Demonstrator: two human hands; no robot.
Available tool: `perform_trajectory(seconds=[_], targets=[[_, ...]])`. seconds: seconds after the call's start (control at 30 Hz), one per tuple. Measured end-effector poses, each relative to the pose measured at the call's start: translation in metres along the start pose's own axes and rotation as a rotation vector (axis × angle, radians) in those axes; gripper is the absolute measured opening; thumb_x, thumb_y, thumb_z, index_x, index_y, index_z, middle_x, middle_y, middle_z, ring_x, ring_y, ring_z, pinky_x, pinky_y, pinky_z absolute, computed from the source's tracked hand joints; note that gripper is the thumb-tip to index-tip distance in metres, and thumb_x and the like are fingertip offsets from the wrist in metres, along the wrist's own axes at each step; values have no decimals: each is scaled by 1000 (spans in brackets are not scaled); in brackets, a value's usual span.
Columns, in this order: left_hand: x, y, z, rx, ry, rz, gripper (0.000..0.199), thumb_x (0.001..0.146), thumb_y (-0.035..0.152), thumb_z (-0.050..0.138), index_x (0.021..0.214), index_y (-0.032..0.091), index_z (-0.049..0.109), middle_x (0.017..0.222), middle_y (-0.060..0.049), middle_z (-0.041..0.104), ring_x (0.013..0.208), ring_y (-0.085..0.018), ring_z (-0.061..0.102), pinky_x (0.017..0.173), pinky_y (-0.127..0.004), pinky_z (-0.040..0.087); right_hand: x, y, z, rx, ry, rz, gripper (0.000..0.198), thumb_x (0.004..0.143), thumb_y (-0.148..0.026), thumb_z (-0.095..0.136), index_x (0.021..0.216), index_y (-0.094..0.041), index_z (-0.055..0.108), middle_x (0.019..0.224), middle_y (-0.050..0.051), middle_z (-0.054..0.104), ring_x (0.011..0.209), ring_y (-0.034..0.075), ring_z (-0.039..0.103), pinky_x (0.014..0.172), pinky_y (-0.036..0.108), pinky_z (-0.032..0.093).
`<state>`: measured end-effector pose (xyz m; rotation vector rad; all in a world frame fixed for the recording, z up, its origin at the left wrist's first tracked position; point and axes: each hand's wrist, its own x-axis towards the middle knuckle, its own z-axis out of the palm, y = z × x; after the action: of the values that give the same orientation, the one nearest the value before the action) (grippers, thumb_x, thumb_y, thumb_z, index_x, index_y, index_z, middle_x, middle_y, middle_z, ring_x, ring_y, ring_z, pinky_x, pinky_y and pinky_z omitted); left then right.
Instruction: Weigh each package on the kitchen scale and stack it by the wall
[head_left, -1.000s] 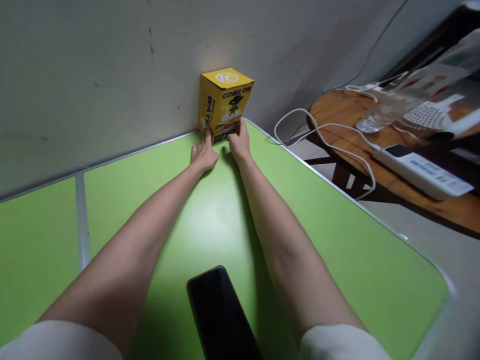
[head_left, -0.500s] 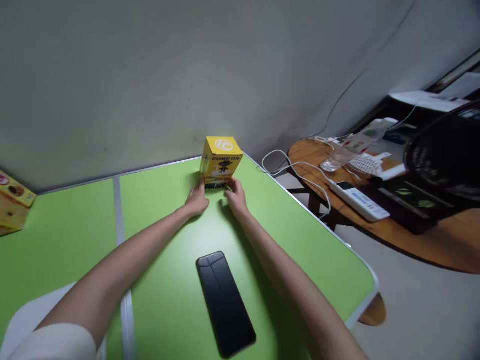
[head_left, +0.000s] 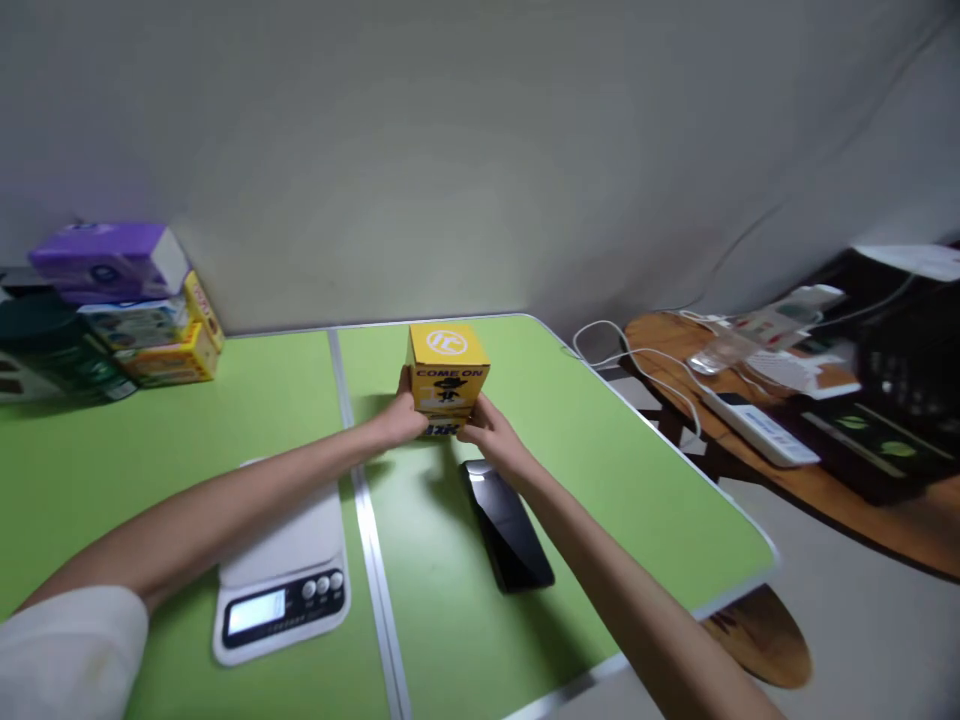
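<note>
Over a green table (head_left: 600,450), both hands (head_left: 405,418) (head_left: 496,438) clasp the yellow box (head_left: 448,380) between them, near its base.

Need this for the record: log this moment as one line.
left hand: holds box | right hand: holds box | phone: on table | scale: display lit

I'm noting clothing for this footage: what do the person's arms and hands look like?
The left arm has a white sleeve and is bare below it. The right arm shows bare, no sleeve in view. Left hand and right hand are ungloved.
</note>
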<state>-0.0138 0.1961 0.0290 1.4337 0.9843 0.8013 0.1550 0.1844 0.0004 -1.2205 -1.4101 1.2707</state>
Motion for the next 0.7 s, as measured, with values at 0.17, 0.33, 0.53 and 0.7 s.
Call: perform_trajectory(seconds=[0.17, 0.33, 0.53, 0.7], targets=[[-75, 42, -48, -14, -28, -53, 82, 60, 8, 54, 141, 15, 40, 142, -15, 52, 132, -35, 47, 112, -55, 35, -30, -53, 51, 2, -200, -97, 67, 55, -12, 53, 120, -28, 55, 134, 4, 59, 125, 29, 54, 110, 50, 40], [-168, 60, -88, 34, 71, -200, 85, 54, 16, 50, 139, 20, 46, 140, -5, 56, 137, -37, 41, 115, -52, 32, -64, -88, 104, 9, -388, -165, 77, 61, -10, 52, 134, -35, 48, 146, -2, 49, 136, 27, 45, 117, 50, 32], [-222, 25, -107, -11, 61, -322, 86, 55, 20, 49, 140, 21, 42, 142, -6, 54, 136, -35, 42, 113, -51, 35, -90, -67, 146, 31, -537, -114, 90, 64, -8, 49, 146, -39, 31, 154, -4, 38, 139, 26, 41, 116, 51, 34], [-228, 2, -103, -63, 41, -289, 86, 54, 18, 48, 140, 22, 42, 144, -5, 53, 139, -32, 39, 116, -50, 31, -100, -45, 155, 16, -540, -123, 89, 67, -5, 48, 148, -38, 28, 155, -3, 35, 144, 24, 34, 119, 49, 29]])
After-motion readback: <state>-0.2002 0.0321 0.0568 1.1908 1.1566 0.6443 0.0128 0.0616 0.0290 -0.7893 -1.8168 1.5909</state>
